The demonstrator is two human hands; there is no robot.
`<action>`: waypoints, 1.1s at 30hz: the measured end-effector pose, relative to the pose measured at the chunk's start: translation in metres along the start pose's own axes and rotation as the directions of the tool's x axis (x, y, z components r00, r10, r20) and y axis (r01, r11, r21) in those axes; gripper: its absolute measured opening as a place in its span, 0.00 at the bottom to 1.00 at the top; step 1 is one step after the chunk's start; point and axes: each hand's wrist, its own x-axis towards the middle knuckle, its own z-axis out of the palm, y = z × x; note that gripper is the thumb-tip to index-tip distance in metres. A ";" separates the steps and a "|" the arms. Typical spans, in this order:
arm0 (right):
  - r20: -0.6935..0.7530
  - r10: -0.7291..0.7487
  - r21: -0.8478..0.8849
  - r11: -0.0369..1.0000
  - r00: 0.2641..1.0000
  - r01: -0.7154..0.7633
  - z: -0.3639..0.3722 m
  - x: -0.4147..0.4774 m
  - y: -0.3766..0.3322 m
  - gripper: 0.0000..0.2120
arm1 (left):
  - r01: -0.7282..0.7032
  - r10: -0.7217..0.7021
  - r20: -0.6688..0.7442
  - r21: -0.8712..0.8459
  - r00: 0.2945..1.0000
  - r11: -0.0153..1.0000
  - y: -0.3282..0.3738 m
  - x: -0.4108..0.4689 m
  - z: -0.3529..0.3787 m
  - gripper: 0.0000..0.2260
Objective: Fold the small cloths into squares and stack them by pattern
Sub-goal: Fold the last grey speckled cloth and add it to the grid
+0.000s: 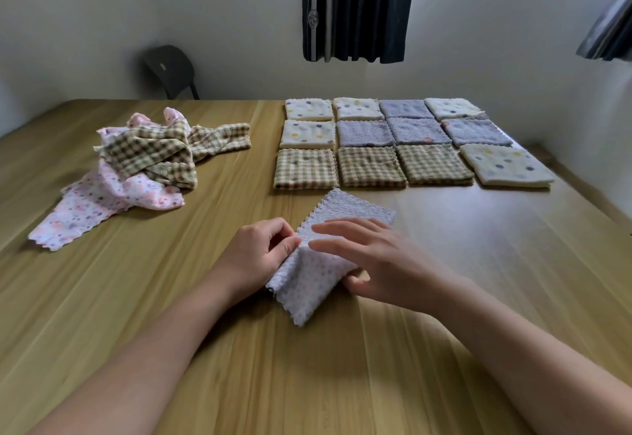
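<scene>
— What can't you make out?

— The heap (147, 161) near the table's (342, 383) left edge. Pink flowered cloth (102, 202) and checked cloth (154, 154) are tangled together, so I cannot count the pieces in it. One pink corner trails toward the near left corner. The table's near edge and both elbows are cut off, and a dark chair (169, 70) behind the far edge shows only its back. A dark curtain (355, 7) is cropped at the top.

— And the hands?

— The left hand (254, 250) pinches the left edge of the lilac cloth (314, 280) between thumb and curled fingers. The right hand (372, 263) is spread flat, fingers straight across the cloth's top and thumb at its right edge. It is blurred, so I cannot tell whether the fingers press down or hover.

— Where is that cloth?

— About mid-table, just nearer than the folded rows. It is partly folded: one zigzag corner points to the far edge, another to the near edge.

— Count the folded ones.

— Twelve, in three rows of four toward the far right corner. There are five cream dotted squares (307, 134), four lilac squares (365, 133) and three checked squares (305, 169). The checked ones fill the near row from its left, with a cream one at the right end. How many layers each holds is hard to see.
</scene>
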 end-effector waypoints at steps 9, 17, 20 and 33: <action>-0.132 -0.229 -0.033 0.973 0.964 0.227 0.015 0.008 -0.022 0.10 | -0.003 0.003 0.039 -0.008 0.999 1.000 0.005 -0.002 -0.004 0.05; -0.172 0.497 0.723 0.650 0.850 -0.235 0.008 -0.003 -0.006 0.10 | 0.083 -0.070 0.074 -0.195 0.995 0.977 -0.001 -0.003 -0.015 0.27; -0.094 0.620 0.827 0.484 0.779 -0.285 0.001 0.000 -0.004 0.11 | 0.039 0.002 0.172 -0.236 0.985 0.971 0.002 -0.007 -0.018 0.26; 0.114 0.821 0.879 0.179 0.559 -0.442 -0.014 0.002 0.000 0.10 | 0.168 -0.164 0.034 -0.247 0.986 0.954 0.036 0.021 0.014 0.06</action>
